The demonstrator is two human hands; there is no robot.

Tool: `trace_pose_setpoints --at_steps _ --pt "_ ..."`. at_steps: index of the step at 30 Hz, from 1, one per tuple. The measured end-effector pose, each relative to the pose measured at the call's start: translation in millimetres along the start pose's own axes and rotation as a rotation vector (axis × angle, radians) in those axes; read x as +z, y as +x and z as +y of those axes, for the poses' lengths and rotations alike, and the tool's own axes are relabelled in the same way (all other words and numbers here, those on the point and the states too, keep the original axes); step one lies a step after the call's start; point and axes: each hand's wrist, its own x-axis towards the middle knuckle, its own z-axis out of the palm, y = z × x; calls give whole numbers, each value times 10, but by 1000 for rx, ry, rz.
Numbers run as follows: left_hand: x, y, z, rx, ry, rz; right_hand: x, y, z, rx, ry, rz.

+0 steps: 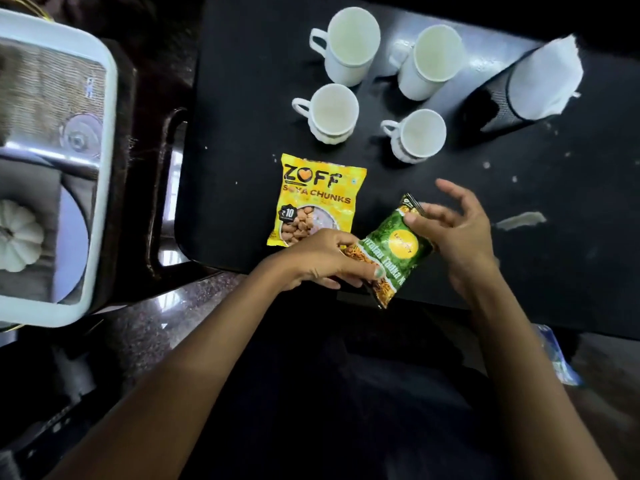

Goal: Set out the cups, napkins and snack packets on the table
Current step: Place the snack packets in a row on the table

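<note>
Both my hands hold a green snack packet (394,251) over the near edge of the black table (519,265). My left hand (322,261) pinches its lower end. My right hand (453,233) pinches its upper corner with the thumb, the other fingers spread. A yellow soya chunks packet (318,199) lies flat on the table just left of it. Several white cups (334,112) stand upright behind, two tall and two short. At the back right a black mesh holder (502,98) with white napkins (543,81) stands.
A white-rimmed tray (104,168) with a mirror-like surface sits to the left, off the table. A torn strip of white paper (521,220) and small white specks lie on the table's right part. Polished stone floor shows below the table edge.
</note>
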Motion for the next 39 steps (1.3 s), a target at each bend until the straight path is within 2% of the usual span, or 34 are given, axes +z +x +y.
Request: trace_pose_setpoints --at_steps 4,8,10,12,15,17,20,22,25,28,39 --pt "221 159 4 -42 -45 55 21 185 -26 -162 -314 -107" --pt "529 261 -25 -25 -137 201 113 324 -18 -237 -465 -158" --pt "664 292 -48 -23 -148 234 129 323 15 -261 -473 -105" --pt "766 295 -86 3 -101 317 120 257 63 -326 -477 32" --pt "852 218 -163 26 102 542 111 55 210 -429 -536 244" --pt "841 114 -200 152 267 711 130 -94 359 -468 -600 298" --pt "690 57 -218 459 603 923 180 -249 644 -498 -856 178" --pt "488 148 -254 530 854 1014 209 -297 824 -445 -1051 47" --pt "116 332 -330 414 1171 950 257 -252 995 -392 -1211 -34" --pt "-160 473 -422 353 1316 814 331 -145 982 -413 -1229 -34" --pt "-571 334 -597 338 1276 924 710 18 823 -496 -1254 -28"
